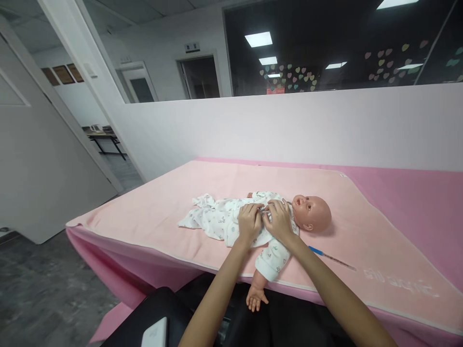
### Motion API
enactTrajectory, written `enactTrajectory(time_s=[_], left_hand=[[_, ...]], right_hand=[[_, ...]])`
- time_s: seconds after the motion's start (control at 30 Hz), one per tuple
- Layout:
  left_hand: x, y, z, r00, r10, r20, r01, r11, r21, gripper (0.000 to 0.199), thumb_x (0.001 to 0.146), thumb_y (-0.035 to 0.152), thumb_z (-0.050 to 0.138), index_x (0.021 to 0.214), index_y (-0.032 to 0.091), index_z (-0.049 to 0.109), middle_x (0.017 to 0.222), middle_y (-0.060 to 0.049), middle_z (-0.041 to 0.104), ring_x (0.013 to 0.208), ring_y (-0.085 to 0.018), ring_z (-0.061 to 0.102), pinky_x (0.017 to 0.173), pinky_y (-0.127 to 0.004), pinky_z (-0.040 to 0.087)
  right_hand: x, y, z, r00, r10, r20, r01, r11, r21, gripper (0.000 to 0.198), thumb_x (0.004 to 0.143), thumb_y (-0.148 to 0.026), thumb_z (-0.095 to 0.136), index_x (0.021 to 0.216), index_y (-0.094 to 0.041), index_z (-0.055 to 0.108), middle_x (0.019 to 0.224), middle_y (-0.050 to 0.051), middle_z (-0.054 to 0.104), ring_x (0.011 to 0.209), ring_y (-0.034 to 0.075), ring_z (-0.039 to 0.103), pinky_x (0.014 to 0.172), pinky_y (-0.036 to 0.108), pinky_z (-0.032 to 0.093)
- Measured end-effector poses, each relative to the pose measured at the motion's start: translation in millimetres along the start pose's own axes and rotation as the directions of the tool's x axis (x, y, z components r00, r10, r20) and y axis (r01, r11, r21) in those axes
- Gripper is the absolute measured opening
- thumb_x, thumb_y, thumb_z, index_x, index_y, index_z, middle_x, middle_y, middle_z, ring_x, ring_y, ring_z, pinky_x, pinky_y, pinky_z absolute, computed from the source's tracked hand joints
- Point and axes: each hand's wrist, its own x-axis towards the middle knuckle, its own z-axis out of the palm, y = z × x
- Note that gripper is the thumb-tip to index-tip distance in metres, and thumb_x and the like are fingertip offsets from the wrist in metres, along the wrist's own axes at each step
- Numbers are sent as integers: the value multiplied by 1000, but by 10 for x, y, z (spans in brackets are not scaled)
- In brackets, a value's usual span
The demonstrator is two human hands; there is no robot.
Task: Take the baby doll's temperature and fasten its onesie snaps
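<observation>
A baby doll (314, 213) with a bald head lies on its back, head to the right. It wears a white printed baby outfit (217, 219) whose legs lie flat and crumpled on the left. My left hand (249, 220) rests on the doll's chest, its fingers bent and closed at the front of the outfit. Close beside it, my right hand (278, 220) pinches the cloth below the doll's chin. Something small and shiny shows between my fingertips, too small to make out. One doll arm (257, 289) hangs over the near table edge.
A thin rod with a blue end (331, 257), like a thermometer, lies right of my right forearm. Under everything is a peach mat (152, 212) over a pink cloth (427, 202). A white flat object (155, 333) lies on my lap. A white wall (275, 130) stands behind.
</observation>
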Motion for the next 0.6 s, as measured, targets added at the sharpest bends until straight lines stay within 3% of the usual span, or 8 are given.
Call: enactTrajectory(time_s=[0.2, 0.6], left_hand=[[-13, 41, -45, 1000, 19, 16, -19, 999, -26, 19, 82, 24, 41, 91, 21, 58, 91, -5, 61, 89, -21, 51, 82, -35, 34], [-23, 12, 26, 999, 40, -16, -39, 997, 73, 10, 75, 17, 45, 80, 20, 54, 80, -4, 60, 79, -20, 50, 75, -33, 35]], right_hand=[[-50, -22, -26, 998, -59, -13, 60, 996, 73, 18, 88, -19, 32, 82, -21, 50, 78, 3, 58, 77, 17, 52, 97, 43, 29], [-62, 12, 11, 997, -69, -19, 70, 995, 73, 19, 87, -16, 35, 82, -21, 53, 76, 1, 61, 76, 16, 54, 97, 42, 28]])
